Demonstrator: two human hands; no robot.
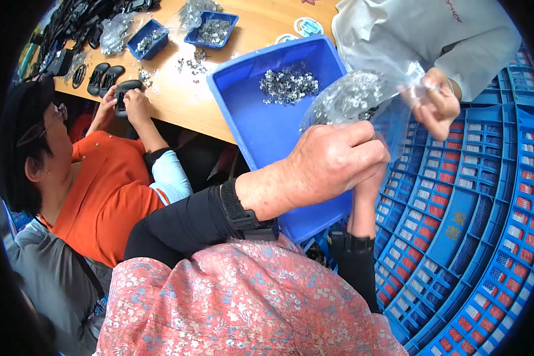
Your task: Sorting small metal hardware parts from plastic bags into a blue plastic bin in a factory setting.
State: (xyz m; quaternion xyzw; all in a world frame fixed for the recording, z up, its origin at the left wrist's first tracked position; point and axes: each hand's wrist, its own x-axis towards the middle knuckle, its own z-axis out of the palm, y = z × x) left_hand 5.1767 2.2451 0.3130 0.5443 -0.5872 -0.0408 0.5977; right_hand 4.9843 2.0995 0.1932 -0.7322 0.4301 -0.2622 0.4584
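Over a large blue plastic bin [252, 133], my left hand [338, 154] is closed on a clear plastic bag [344, 98]. Many small shiny metal pieces show through the bag's film. Behind the left hand is my right hand [369, 178], near the lower part of the bag; its fingers are hidden, so its grip cannot be made out. Across from me, a person in a light sleeve has a hand [433, 104] at the bag's right side. A heap of small metal clips or similar pieces [288, 86] lies in the far part of the bin.
Blue plastic crates [451, 219] fill the right side. Two small blue trays [151, 53] of metal pieces stand on the wooden table [190, 107], among black parts [98, 78] and clear bags [116, 32]. To my left, a person in orange [115, 196] handles a black part [124, 98].
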